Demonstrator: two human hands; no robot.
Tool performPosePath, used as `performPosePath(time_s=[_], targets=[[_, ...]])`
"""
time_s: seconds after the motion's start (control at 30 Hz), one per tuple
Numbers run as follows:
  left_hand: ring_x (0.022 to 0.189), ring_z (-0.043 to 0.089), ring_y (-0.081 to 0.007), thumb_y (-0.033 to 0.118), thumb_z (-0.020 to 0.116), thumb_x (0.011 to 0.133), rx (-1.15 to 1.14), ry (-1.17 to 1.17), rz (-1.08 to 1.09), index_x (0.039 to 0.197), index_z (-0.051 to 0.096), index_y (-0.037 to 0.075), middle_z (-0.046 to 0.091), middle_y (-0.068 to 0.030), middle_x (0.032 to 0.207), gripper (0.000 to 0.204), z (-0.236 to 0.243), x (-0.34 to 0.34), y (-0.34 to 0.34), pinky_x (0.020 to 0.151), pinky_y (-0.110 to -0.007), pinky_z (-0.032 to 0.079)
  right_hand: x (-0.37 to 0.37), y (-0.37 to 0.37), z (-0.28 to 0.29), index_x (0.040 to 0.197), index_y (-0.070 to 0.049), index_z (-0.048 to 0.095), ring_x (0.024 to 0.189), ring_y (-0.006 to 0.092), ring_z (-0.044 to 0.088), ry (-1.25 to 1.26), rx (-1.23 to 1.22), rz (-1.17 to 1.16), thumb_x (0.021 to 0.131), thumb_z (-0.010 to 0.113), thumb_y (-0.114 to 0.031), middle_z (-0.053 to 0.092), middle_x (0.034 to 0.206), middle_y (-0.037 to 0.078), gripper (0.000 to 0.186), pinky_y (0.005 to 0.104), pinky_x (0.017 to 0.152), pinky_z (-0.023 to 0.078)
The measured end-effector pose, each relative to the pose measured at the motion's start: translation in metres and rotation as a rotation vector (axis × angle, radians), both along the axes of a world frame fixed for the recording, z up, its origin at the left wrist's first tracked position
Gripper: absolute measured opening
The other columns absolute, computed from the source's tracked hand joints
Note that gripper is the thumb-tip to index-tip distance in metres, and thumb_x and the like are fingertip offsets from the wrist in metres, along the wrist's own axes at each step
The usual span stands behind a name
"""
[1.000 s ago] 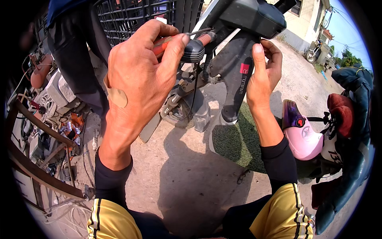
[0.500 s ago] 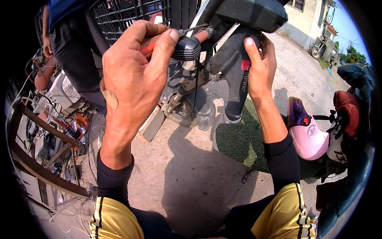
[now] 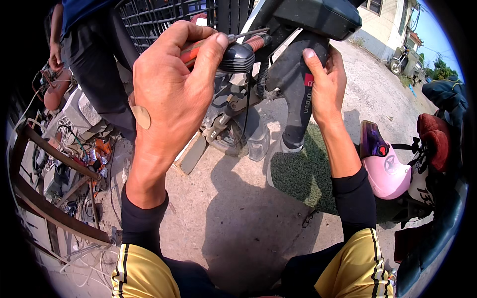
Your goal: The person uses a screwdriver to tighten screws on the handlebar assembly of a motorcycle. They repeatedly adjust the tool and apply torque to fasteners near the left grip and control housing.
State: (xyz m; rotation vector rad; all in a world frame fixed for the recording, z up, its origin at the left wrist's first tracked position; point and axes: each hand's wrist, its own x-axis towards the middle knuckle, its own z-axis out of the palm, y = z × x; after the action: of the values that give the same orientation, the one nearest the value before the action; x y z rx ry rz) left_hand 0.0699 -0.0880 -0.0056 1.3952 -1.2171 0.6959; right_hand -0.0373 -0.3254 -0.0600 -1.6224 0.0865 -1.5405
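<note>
Closed around the red-and-grey handle of a screwdriver (image 3: 193,52), my left hand (image 3: 171,87) is raised at the upper centre. The thin metal shaft points right, its tip beside the dark frame of an electric scooter. Just under the shaft are a black ribbed rounded part (image 3: 237,58) and a reddish ribbed sleeve (image 3: 258,42). My right hand (image 3: 329,89) wraps round the scooter's black front column (image 3: 296,97), thumb on the near face and fingers partly hidden behind it. Below lies the scooter's footboard with a green mat (image 3: 303,171).
A pink helmet (image 3: 387,174) rests at the right beside a dark red padded item (image 3: 434,136). Behind my left hand stand a person in dark trousers (image 3: 97,54) and a black basket (image 3: 149,22). Rubble and a rusty metal frame (image 3: 54,208) lie at the left.
My left hand and the screwdriver have shifted slightly right and up. My right hand keeps its hold on the column, which appears a little further right.
</note>
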Motion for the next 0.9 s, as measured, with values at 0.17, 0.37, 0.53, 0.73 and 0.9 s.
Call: performPosePath(time_s=[0.17,0.37,0.53,0.73,0.9], targets=[[0.078,0.062,-0.0058,0.021,0.074,0.098,0.011,-0.038,0.066,0.104,0.073,-0.005,0.071,-0.0039,0.085,0.026,-0.0003,0.0005,0.0033,0.069,-0.02,0.049,-0.0038,0.0052,0.0022,0.134,0.009,0.052,0.111,0.0176,0.061,0.017,0.039,0.014,0.094,0.077,-0.032,0.064,0.124,0.014,0.062,0.031,0.101,0.046],[0.08,0.063,-0.0062,0.02,0.074,0.098,0.025,-0.028,0.035,0.105,0.072,-0.005,0.072,-0.0046,0.087,0.026,0.0,0.0032,0.0012,0.071,-0.02,0.05,-0.0038,0.0021,0.0011,0.134,0.009,0.052,0.11,0.017,0.061,0.025,0.048,0.041,0.095,0.077,-0.029,0.065,0.122,0.014,0.06,0.0303,0.1,0.047],[0.083,0.066,-0.0072,0.018,0.074,0.098,0.043,-0.025,0.048,0.105,0.071,-0.005,0.073,-0.0061,0.09,0.025,0.0005,0.0016,0.0026,0.075,-0.021,0.052,-0.0048,0.0039,0.0021,0.133,0.009,0.052,0.107,0.016,0.061,0.036,0.049,0.02,0.095,0.077,-0.03,0.065,0.119,0.013,0.06,0.0297,0.096,0.048],[0.088,0.069,-0.0098,0.016,0.075,0.096,0.058,-0.122,0.039,0.109,0.07,-0.004,0.075,-0.0077,0.093,0.024,-0.0017,0.0053,0.0017,0.08,-0.023,0.054,-0.0051,0.0012,0.0018,0.133,0.009,0.053,0.103,0.0153,0.061,0.052,0.044,0.014,0.094,0.077,-0.033,0.065,0.116,0.012,0.063,0.0294,0.092,0.049],[0.09,0.071,-0.0113,0.013,0.075,0.096,0.081,-0.185,0.062,0.112,0.07,-0.003,0.076,-0.0095,0.097,0.023,0.0,0.0065,0.0047,0.081,-0.024,0.055,-0.0055,0.0037,0.0022,0.132,0.01,0.053,0.104,0.0156,0.061,0.063,0.047,0.015,0.094,0.077,-0.034,0.066,0.116,0.012,0.063,0.0296,0.093,0.049]])
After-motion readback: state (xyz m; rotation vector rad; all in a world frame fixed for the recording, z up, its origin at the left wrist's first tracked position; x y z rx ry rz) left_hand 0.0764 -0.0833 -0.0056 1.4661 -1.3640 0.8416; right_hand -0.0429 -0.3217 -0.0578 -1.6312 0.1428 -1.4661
